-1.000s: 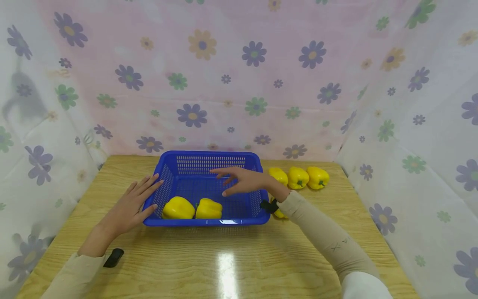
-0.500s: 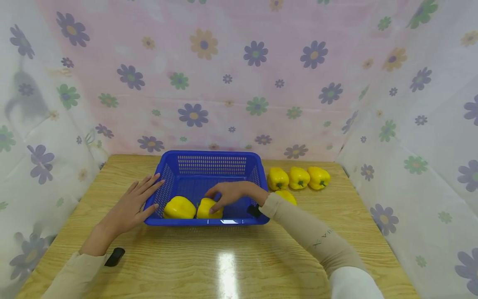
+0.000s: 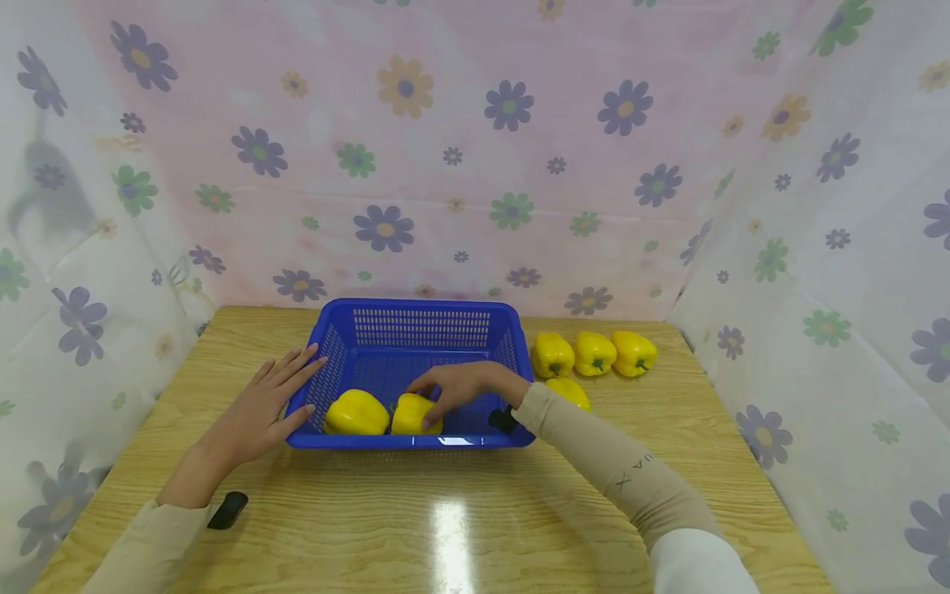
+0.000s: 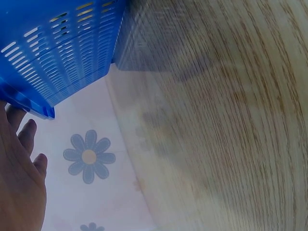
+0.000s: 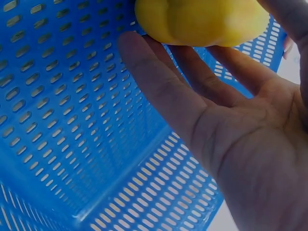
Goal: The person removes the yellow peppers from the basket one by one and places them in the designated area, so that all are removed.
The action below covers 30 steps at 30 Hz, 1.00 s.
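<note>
A blue plastic basket (image 3: 419,304) with slotted walls stands on the table, and two yellow bell peppers lie along its near wall. My right hand (image 3: 462,384) reaches into the basket and grips the right-hand bell pepper (image 3: 410,411), thumb on its near side and fingers over the far side. In the right wrist view the fingers reach along this pepper's (image 5: 202,21) side. The other bell pepper (image 3: 357,412) sits just left of it, untouched. My left hand (image 3: 256,411) rests on the basket's left rim with its fingers spread and straight.
Right of the basket, three yellow bell peppers (image 3: 594,354) stand in a row on the wooden table (image 3: 356,528). One more pepper (image 3: 569,391) lies nearer, partly behind the right sleeve. A flowered curtain (image 3: 460,198) encloses the back and sides.
My right hand has come down and nearer from above the basket's middle, and now grips the right-hand bell pepper inside. The left hand has stayed on the rim.
</note>
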{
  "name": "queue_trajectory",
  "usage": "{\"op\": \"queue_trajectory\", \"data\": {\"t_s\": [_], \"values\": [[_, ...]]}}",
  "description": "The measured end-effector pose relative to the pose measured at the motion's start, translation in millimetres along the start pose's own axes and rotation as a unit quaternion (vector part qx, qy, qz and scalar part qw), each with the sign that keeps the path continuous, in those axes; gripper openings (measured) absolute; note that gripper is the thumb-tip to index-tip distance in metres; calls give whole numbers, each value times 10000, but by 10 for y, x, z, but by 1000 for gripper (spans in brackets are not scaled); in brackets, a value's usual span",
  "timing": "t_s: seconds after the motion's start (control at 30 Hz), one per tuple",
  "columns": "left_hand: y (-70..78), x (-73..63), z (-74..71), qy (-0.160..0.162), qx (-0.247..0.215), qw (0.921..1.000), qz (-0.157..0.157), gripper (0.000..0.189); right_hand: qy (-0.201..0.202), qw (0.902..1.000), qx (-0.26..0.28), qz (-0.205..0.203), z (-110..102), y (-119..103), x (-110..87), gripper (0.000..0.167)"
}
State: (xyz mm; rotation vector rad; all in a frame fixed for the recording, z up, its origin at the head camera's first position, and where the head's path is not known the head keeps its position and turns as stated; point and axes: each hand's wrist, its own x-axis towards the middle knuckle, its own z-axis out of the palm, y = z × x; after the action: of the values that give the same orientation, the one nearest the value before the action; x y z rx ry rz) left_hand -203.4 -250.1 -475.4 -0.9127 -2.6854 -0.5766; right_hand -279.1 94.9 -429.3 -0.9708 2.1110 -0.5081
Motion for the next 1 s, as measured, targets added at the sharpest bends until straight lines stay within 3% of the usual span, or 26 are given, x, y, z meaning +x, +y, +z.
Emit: {"op": "queue_trajectory", "data": {"t_s": [0.4, 0.57, 0.7, 0.83, 1.0], "values": [[7, -1, -4, -5, -21, 10000, -32, 66, 431, 9984, 362, 1, -49, 92, 18, 66], [17, -1, -10, -26, -21, 10000, -47, 66, 551, 9974, 168, 435, -18, 25, -21, 67], [22, -2, -13, -39, -15, 10000, -41, 66, 714, 9927, 561, 797, 7, -5, -59, 63], [23, 2, -13, -36, -24, 10000, -47, 66, 1023, 9861, 1064, 763, 4, 3, -68, 61], [28, 5, -10, -43, -21, 10000, -38, 65, 1079, 9863, 1125, 533, 15, 15, -35, 60]]}}
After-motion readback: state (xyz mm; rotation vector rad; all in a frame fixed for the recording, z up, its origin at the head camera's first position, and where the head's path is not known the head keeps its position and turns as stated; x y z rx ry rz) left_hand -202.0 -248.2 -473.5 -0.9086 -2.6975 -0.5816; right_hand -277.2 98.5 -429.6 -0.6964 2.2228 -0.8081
